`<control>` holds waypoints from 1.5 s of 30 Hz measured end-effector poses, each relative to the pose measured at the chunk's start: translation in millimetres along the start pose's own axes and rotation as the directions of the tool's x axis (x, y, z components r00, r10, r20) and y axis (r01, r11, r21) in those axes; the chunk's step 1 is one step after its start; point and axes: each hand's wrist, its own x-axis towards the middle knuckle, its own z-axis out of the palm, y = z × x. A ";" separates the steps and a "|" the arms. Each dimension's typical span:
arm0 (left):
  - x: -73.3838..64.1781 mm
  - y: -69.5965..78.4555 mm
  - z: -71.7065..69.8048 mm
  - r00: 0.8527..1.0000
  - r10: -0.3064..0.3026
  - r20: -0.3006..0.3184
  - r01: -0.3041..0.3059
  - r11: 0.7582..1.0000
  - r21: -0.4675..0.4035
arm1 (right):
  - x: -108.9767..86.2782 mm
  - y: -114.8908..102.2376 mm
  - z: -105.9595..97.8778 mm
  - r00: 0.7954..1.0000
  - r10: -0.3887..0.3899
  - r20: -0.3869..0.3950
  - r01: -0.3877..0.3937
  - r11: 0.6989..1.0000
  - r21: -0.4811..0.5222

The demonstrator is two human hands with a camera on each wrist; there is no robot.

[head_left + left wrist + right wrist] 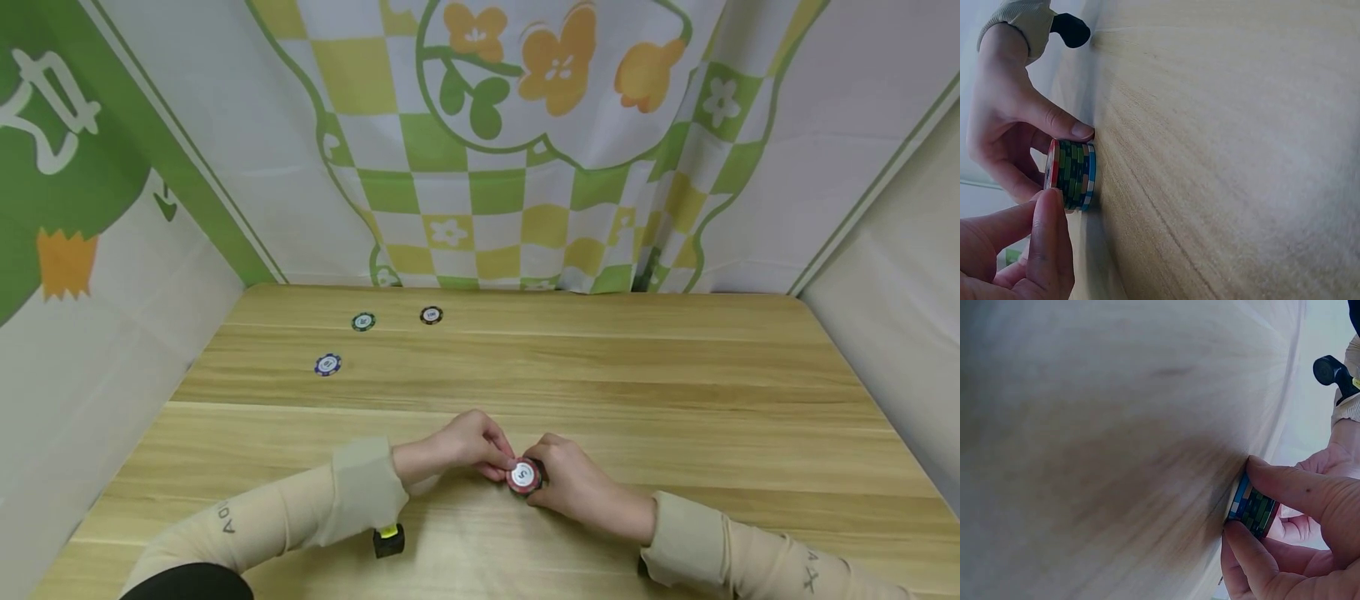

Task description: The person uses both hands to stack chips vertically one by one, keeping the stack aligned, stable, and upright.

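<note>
A short stack of poker chips (1076,175) stands on the table near its front, with a red chip (523,473) marked 5 on top. Below the red one, green chips show in the left wrist view, then an orange-toned one and a blue one at the bottom. My right hand (577,482) grips the stack by its sides, thumb and fingers on opposite edges. From the left, my left hand (474,446) pinches the rim of the red chip between thumb and fingers. The red chip lies flush on the stack.
Farther back on the left of the wooden table (637,367) lie three single chips: a blue one (327,364), a green one (363,322) and a black one (431,315). A patterned curtain (495,192) hangs behind the table's back edge.
</note>
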 end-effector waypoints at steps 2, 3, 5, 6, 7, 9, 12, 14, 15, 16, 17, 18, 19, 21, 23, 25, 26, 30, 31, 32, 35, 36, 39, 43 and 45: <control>0.5 -1.1 0.5 1.000 0.002 -0.005 -0.002 1.000 -0.004 | 0.0 0.1 0.1 1.000 -0.005 -0.003 0.005 1.000 -0.002; 0.6 -1.4 0.8 1.000 0.003 -0.007 -0.003 1.000 -0.005 | -0.1 0.1 0.3 1.000 -0.007 -0.004 0.007 1.000 -0.003; 0.9 -1.6 1.1 1.000 0.000 -0.011 0.000 1.000 -0.003 | -0.1 0.1 0.5 1.000 -0.006 -0.004 0.006 1.000 -0.002; 0.8 -1.4 1.3 1.000 -0.002 -0.013 0.002 1.000 -0.002 | -0.2 0.0 0.6 1.000 -0.005 -0.004 0.005 1.000 -0.002; 0.9 -1.3 1.4 1.000 -0.004 -0.015 0.004 1.000 -0.001 | -0.2 0.0 0.6 1.000 -0.003 -0.004 0.003 1.000 -0.002; 1.0 -1.0 1.7 1.000 -0.010 -0.019 0.010 1.000 0.000 | -0.2 0.0 0.6 1.000 0.000 -0.003 0.000 1.000 -0.001; 1.4 -0.8 2.1 1.000 -0.016 -0.024 0.016 1.000 -0.007 | -0.1 0.1 0.7 1.000 0.002 -0.004 -0.002 1.000 -0.002; 1.4 -0.7 1.9 1.000 -0.017 -0.021 0.017 1.000 -0.010 | -0.1 0.1 0.8 1.000 0.002 -0.004 -0.002 1.000 -0.003; 1.3 -0.7 1.4 1.000 -0.016 -0.019 0.016 1.000 -0.011 | -0.1 0.0 0.8 1.000 0.002 -0.005 -0.002 1.000 -0.004; 1.0 -0.7 0.8 1.000 -0.013 -0.015 0.013 1.000 -0.011 | -0.1 -0.1 0.6 1.000 0.002 -0.004 -0.002 1.000 -0.003; 0.6 -0.5 -0.1 1.000 -0.011 -0.010 0.011 1.000 -0.007 | -0.3 -0.2 0.6 1.000 0.004 -0.004 -0.004 1.000 -0.001; 0.1 -0.6 -1.3 1.000 -0.007 -0.004 0.007 1.000 -0.001 | -0.4 -0.3 0.5 1.000 0.004 -0.003 -0.004 1.000 0.001; -0.5 -0.5 -2.9 1.000 -0.002 0.001 0.002 1.000 0.010 | -0.5 -0.4 0.4 1.000 0.004 -0.003 -0.004 1.000 0.001; -1.9 -0.6 -7.4 1.000 0.015 0.007 -0.015 0.999 0.043 | -0.7 -0.6 0.4 1.000 0.005 -0.003 -0.005 1.000 0.004; -3.0 -1.2 -13.2 0.999 0.041 0.013 -0.042 0.995 0.088 | -0.5 -0.7 0.6 1.000 0.004 -0.006 -0.004 1.000 0.006; -3.6 -2.2 -20.0 0.998 0.063 0.015 -0.065 0.989 0.132 | -0.3 -0.4 0.8 1.000 0.003 -0.011 -0.003 1.000 0.005; -3.8 -2.7 -23.7 0.997 0.071 0.016 -0.073 0.986 0.151 | -0.3 -0.2 1.0 1.000 0.002 -0.012 -0.002 1.000 0.004; -4.1 -5.5 -39.7 0.997 0.069 0.025 -0.073 0.973 0.221 | 0.1 0.7 1.2 1.000 0.004 -0.016 -0.003 1.000 0.005; -4.0 -6.5 -43.8 0.997 0.067 0.031 -0.072 0.970 0.232 | 0.0 0.9 1.1 1.000 0.004 -0.016 -0.004 1.000 0.006; -3.6 -7.7 -47.9 0.997 0.068 0.036 -0.075 0.965 0.250 | 0.1 1.0 1.1 1.000 0.004 -0.017 -0.004 1.000 0.007; -0.8 -12.0 -59.5 0.991 0.115 0.065 -0.131 0.935 0.330 | 0.3 1.2 0.8 1.000 0.003 -0.021 -0.003 1.000 0.008; 0.2 -13.2 -62.9 0.989 0.132 0.073 -0.149 0.923 0.355 | 0.2 1.2 0.7 1.000 0.001 -0.021 -0.001 1.000 0.008; 3.7 -15.2 -72.0 0.978 0.192 0.080 -0.207 0.861 0.464 | 0.2 1.1 0.4 1.000 -0.001 -0.021 0.001 1.000 0.006; 7.5 -14.5 -82.3 0.969 0.239 0.063 -0.232 0.791 0.565 | -0.3 1.0 0.0 1.000 0.002 -0.017 -0.002 1.000 0.010; 10.0 -13.5 -87.1 0.964 0.260 0.051 -0.238 0.768 0.595 | -0.6 1.2 0.0 1.000 0.003 -0.016 -0.003 1.000 0.013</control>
